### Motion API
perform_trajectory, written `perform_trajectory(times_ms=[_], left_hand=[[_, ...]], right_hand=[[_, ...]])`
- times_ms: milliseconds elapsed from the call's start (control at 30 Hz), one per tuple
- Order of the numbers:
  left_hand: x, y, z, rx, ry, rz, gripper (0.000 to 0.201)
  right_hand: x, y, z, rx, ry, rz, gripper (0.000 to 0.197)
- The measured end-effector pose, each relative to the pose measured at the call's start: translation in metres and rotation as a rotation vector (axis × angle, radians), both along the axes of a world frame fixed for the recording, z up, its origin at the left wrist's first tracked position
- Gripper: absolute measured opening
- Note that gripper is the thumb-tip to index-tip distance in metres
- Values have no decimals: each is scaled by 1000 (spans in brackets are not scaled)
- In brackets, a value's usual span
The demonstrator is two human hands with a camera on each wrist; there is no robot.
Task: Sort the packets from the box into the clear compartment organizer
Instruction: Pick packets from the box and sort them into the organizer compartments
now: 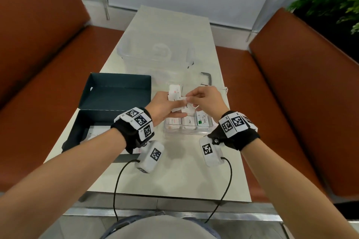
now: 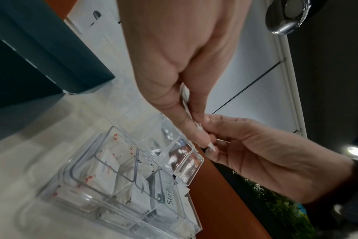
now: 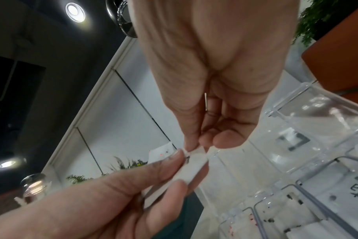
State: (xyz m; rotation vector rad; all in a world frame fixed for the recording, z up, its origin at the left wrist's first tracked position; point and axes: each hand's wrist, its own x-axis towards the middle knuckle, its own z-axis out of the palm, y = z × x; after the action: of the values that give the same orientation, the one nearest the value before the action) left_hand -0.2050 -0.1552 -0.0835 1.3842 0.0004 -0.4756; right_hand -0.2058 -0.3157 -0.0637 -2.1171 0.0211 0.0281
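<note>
**Room around my hands**

My hands (image 1: 186, 103) meet above the organizer (image 1: 187, 131), so its near compartments are hard to reach from above. The open box (image 1: 116, 91) walls off the tabletop's (image 1: 180, 176) left edge, its raised lid standing upright. A clear bin (image 1: 155, 52) blocks the far end. Bare tabletop lies open along the near edge, crossed only by my wrist cables (image 1: 116, 190).

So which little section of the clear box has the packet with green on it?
The near-right compartment of the organizer: its Stevia packet carries a green mark.
</note>
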Motion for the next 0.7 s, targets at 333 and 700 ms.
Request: perform_trajectory(times_ms=[333,700], left_hand=[[10,10,-19,26,60,109,13],[10,13,-16,-33,130,58,16]], right_hand=[[20,-20,-48,-237,133,-105,7],[26,-7,-73,-458,104,-26,13]])
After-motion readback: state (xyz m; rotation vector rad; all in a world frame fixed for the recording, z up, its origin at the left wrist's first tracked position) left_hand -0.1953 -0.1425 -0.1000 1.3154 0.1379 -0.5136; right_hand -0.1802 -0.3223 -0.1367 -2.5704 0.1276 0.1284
